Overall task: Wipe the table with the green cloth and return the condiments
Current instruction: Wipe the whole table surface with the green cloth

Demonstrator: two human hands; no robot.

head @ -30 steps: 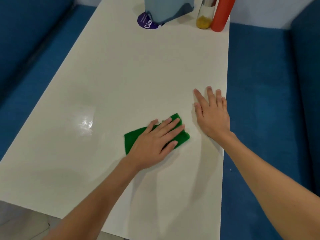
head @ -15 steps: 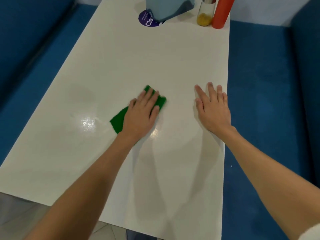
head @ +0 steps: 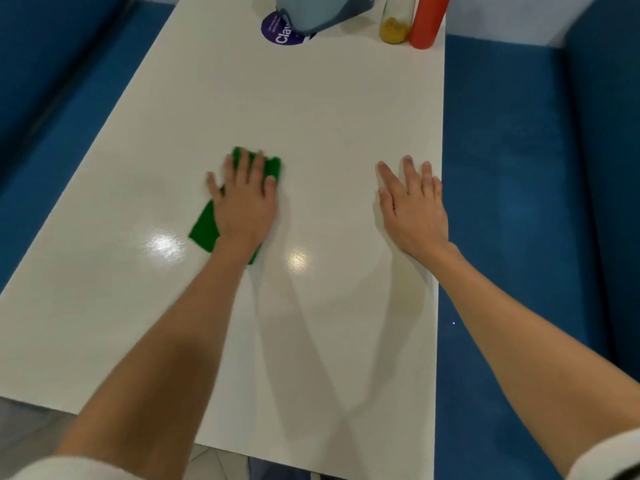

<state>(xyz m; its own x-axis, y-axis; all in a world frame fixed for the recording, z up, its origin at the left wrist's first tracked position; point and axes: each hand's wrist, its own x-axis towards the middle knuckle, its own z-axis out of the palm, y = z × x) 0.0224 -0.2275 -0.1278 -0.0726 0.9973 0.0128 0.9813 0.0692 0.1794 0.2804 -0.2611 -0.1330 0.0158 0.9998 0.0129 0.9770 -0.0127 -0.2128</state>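
Observation:
The green cloth lies flat on the white table, left of the middle. My left hand presses down on it with the fingers spread, hiding most of the cloth. My right hand rests flat and empty on the table near its right edge. At the far end stand a red bottle and a glass shaker with yellow powder.
A pale blue container stands at the far end over a round purple sticker. Blue upholstered benches run along both long sides of the table. Light glares off the wet surface near the cloth.
My left hand has slid the green cloth leftward and away from me across the table. The right hand has stayed flat in nearly the same place.

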